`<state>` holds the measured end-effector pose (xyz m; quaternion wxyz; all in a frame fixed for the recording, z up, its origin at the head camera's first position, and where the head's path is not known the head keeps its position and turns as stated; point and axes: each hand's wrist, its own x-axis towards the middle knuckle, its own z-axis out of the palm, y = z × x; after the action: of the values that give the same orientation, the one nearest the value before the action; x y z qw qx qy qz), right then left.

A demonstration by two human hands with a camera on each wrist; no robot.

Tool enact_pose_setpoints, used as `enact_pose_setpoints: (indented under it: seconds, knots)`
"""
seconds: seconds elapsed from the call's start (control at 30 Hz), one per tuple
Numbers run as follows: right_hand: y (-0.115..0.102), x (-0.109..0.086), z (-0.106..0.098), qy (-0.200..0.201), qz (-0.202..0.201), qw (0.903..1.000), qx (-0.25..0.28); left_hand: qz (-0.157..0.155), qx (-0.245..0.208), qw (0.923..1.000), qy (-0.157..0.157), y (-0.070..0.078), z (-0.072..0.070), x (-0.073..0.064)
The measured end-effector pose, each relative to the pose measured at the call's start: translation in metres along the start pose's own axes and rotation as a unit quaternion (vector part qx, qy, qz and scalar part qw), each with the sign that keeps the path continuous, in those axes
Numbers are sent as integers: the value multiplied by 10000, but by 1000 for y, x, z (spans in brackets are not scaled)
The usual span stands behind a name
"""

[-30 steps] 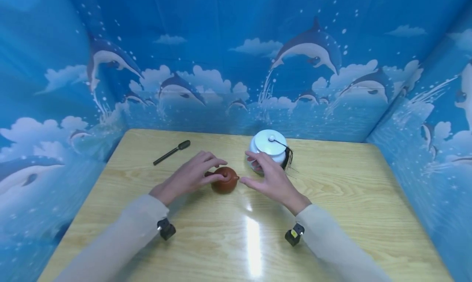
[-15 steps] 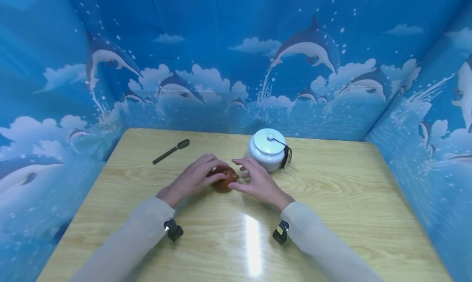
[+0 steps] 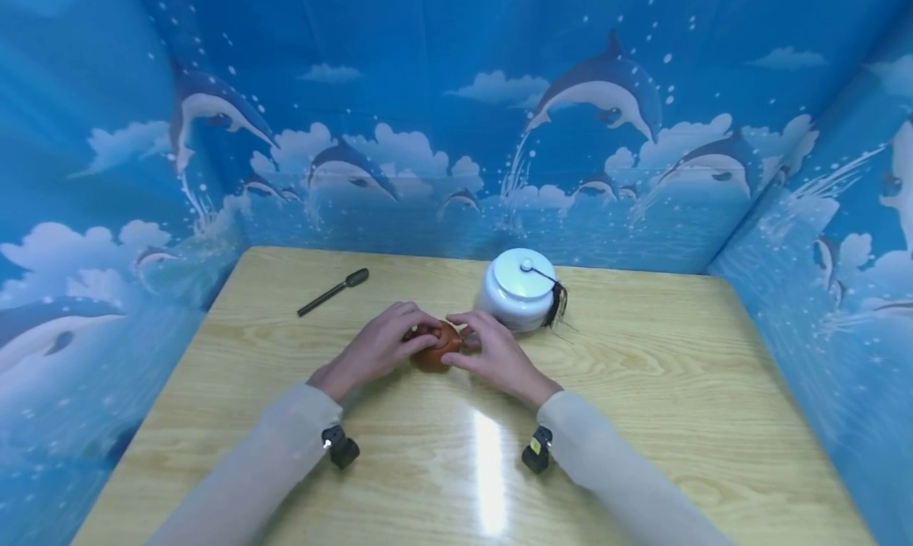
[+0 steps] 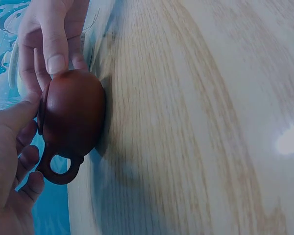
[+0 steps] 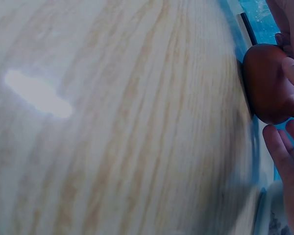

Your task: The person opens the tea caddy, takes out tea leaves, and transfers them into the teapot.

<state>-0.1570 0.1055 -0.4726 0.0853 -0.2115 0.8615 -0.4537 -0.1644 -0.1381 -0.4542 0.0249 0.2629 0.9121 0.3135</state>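
Observation:
A small reddish-brown clay teapot point(image 3: 432, 361) stands on the table between the two hands, its ring handle point(image 4: 60, 175) toward the left hand and its spout point(image 5: 293, 108) toward the right. My left hand point(image 3: 381, 344) reaches over the top, thumb and curled fingers at the lid point(image 4: 42, 110); the knob is hidden behind them. My right hand point(image 3: 494, 356) is around the spout end, with the thumb point(image 4: 55, 61) against the near side of the body and the other fingers on the far side, partly hidden.
A white lidded jar point(image 3: 519, 292) with a dark tassel point(image 3: 555, 304) stands just behind the right hand. A dark slim tool with a thicker end point(image 3: 334, 292) lies at the back left. Blue dolphin-print cloth point(image 3: 456, 134) walls the table's point(image 3: 678, 387) back and sides.
My right hand has moved left from beside the jar to the teapot's spout end. The left hand has shifted slightly right, its fingers closing in over the lid. The teapot stays in place.

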Motion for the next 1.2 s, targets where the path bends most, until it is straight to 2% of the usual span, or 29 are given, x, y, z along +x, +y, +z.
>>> enact_pose_setpoints:
  seconds: [0.23,0.47,0.77,1.0,1.2]
  knots:
    - [3,1,4,45,-199,9998,78,1,7,9999,130,-1,3,0]
    - [3,1,5,80,-74,9999,84,17,34,9997,250,0,4,-1]
    - [3,0,6,110,-96,9999,76,65,-57,9994,343,4,-6,-5]
    - [3,1,6,52,14,10000,24,246,120,9993,240,5,-14,-13]
    - [2,0,6,105,79,9999,40,426,303,9986,-11,7,-18,-22]
